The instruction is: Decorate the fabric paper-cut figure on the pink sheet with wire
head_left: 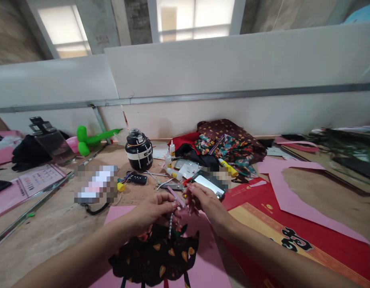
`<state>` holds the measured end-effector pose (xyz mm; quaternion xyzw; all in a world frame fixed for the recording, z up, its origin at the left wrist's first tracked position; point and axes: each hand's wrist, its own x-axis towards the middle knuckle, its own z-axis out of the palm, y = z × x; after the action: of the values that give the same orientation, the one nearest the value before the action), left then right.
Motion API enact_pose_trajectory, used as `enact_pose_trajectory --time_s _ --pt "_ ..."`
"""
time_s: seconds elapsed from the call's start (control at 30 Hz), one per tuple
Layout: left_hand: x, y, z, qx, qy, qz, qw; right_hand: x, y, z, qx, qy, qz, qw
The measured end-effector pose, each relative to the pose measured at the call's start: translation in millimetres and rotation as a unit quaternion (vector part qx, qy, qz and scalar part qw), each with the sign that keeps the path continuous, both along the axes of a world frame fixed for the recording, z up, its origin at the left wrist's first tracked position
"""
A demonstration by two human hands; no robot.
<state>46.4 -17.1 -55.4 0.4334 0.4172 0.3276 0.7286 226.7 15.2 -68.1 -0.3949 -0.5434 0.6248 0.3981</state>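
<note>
My left hand is closed, with a short string of silvery beads hanging from its fingertips. A narrow pink strip sticks up between my two hands; which fingers grip it is hard to tell. Close beside it, my right hand has its fingers bent together in a pinch, and what they hold is hidden. Beneath both hands lies a dark scalloped cloth cutout with gold heart-like prints. It rests on a pink paper sheet.
Beyond the hands are a black jug, scissors, small glue bottles, a lit phone and patterned cloth. A car key lies left of them. Red printed paper and a pink paper offcut cover the right side.
</note>
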Motion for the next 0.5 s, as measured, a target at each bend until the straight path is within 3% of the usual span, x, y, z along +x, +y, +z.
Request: enact_pose_trajectory --time_s 0.2,0.3,0.5 --pt "2.2 -2.8 2.5 0.000 -0.006 0.007 1.000 2.2 0.5 0.7 0.035 -0.005 0.001 0.999" --pt "4.0 -3.5 1.9 0.003 -0.014 0.021 1.000 3.6 -2.5 -0.8 0.119 -0.026 0.009 0.993" --pt "7.8 -5.4 2.2 0.041 -0.027 0.036 0.998 5.9 -7.4 -7.6 0.302 -0.083 0.048 0.948"
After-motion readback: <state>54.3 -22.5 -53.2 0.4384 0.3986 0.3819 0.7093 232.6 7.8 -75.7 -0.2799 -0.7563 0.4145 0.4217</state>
